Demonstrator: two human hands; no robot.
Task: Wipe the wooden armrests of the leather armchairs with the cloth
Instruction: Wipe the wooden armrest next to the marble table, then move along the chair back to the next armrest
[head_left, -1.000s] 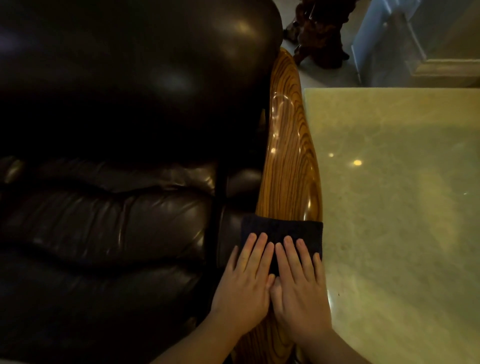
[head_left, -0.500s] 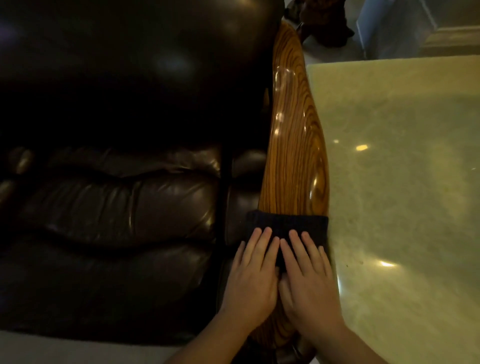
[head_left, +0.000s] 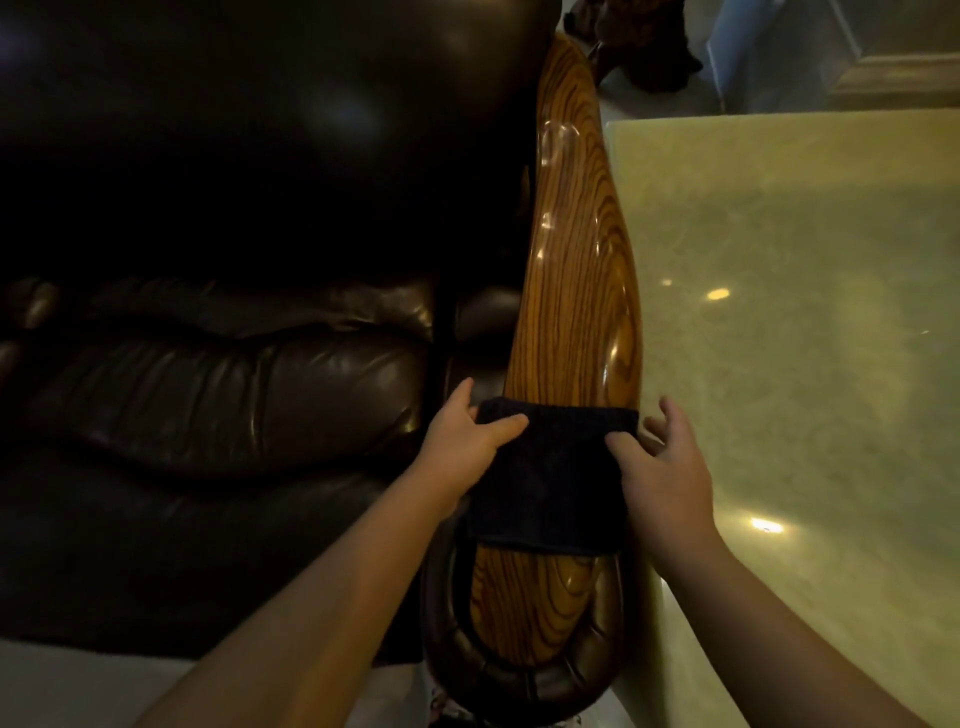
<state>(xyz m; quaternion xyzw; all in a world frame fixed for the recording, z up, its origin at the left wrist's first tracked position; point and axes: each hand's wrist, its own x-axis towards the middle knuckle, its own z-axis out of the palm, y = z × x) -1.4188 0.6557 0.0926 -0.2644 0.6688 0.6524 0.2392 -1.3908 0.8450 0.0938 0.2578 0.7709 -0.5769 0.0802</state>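
Observation:
A glossy striped wooden armrest (head_left: 576, 270) runs along the right side of a dark brown leather armchair (head_left: 218, 374). A dark cloth (head_left: 550, 478) lies draped across the armrest near its front end. My left hand (head_left: 462, 441) grips the cloth's left edge, thumb on top. My right hand (head_left: 662, 473) holds the cloth's right edge, thumb on the cloth and fingers down the outer side. The wood under the cloth is hidden.
A pale green stone tabletop (head_left: 800, 332) sits tight against the armrest's right side. A dark carved wooden object (head_left: 644, 47) stands on the floor beyond the chair. Light floor (head_left: 78, 686) shows at the lower left.
My hands, side by side and flat on top of the cloth before, have parted to its left and right edges. More of the cloth and the armrest's front end now shows.

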